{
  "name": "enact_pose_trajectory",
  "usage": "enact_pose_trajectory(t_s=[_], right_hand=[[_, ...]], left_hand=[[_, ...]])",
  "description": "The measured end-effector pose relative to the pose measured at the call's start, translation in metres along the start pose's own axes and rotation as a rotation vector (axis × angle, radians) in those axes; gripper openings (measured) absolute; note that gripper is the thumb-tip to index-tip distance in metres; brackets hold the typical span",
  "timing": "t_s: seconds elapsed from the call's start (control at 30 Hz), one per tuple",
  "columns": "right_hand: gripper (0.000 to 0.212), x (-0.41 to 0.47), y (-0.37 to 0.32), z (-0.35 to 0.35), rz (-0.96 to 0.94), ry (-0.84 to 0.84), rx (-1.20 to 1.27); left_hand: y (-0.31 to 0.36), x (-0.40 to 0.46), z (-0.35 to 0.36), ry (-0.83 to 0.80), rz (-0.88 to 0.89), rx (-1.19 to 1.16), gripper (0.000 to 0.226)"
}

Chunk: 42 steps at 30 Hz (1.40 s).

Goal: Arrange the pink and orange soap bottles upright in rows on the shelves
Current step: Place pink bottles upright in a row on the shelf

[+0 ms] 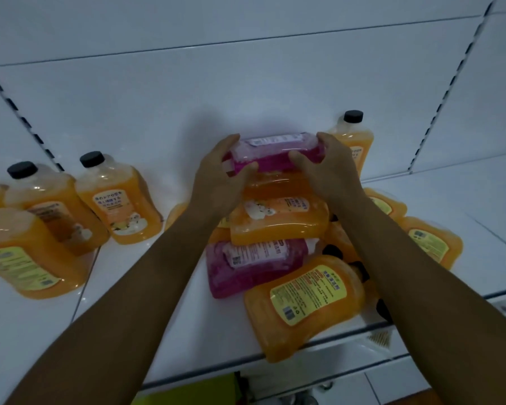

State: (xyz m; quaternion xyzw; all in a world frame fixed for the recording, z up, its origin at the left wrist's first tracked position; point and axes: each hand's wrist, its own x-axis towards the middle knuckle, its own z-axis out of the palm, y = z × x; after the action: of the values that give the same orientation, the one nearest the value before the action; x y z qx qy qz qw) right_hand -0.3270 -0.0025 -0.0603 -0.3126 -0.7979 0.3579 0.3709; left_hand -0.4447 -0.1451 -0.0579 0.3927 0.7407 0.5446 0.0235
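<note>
- Step in hand: taking the top pink bottle (pixel 275 154) off the heap. It lies on its side at the very top of the heap, close to the back panel (pixel 246 83).
- Left hand (pixel 219 176) grips the bottle's left end: fingers curled over the top edge, thumb pressed on the front face. Right hand (pixel 330 168) mirrors it on the right end, fingers wrapped over the top and thumb on the front. Both hands are clamped on the same bottle.
- Can't tell whether it is lifted clear or sitting on the orange bottle (pixel 278 217) directly under it.
- Heap below the pink bottle: that orange one, then a second pink bottle (pixel 254 266), then an orange bottle with a yellow label (pixel 307 305) at the front, overhanging the shelf (pixel 146 302) edge. More orange ones lie to the right of the heap, partly hidden by the right forearm.
- Already upright: one orange bottle with a black cap (pixel 352 141) just right of the held pink one, against the back panel; a group of orange bottles (pixel 120 200) well left of it.
- Judgement: early to mid task; most of the heap is unsorted.
- Next move calls for: lift straight up to avoid dragging the stack, rotate cap-up, and set the base flat on bare shelf, likely in the gap left of the heap.
- Risk: the stack looks loose, and the front orange bottle could slide off the shelf edge if the heap shifts.
</note>
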Motion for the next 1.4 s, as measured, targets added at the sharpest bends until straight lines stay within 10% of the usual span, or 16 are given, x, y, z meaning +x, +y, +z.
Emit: enact_pose_trajectory(t_s=[0.4,0.77,0.97,1.27,1.4], right_hand=[[0.071,-0.027,-0.026,-0.018,-0.088,0.077,0.184],[0.058,-0.059,-0.038,-0.096,-0.038,0.255,0.312],[0.059,-0.064,-0.013,-0.171,-0.064,0.335,0.292],[0.097,-0.052,0.089,-0.301,-0.002,0.374,0.242],[0.081,-0.034,0.148,-0.369,0.085,0.401,0.085]], left_hand=[[0.018,-0.03,-0.019,0.096,-0.06,-0.407,0.025],[0.077,-0.049,0.01,-0.296,-0.048,-0.47,0.086],[0.127,-0.047,0.073,-0.626,0.161,-0.323,0.052],[0.191,-0.034,0.239,-0.783,0.239,-0.202,0.063],[0.216,-0.034,0.334,-0.813,0.24,-0.153,0.063]])
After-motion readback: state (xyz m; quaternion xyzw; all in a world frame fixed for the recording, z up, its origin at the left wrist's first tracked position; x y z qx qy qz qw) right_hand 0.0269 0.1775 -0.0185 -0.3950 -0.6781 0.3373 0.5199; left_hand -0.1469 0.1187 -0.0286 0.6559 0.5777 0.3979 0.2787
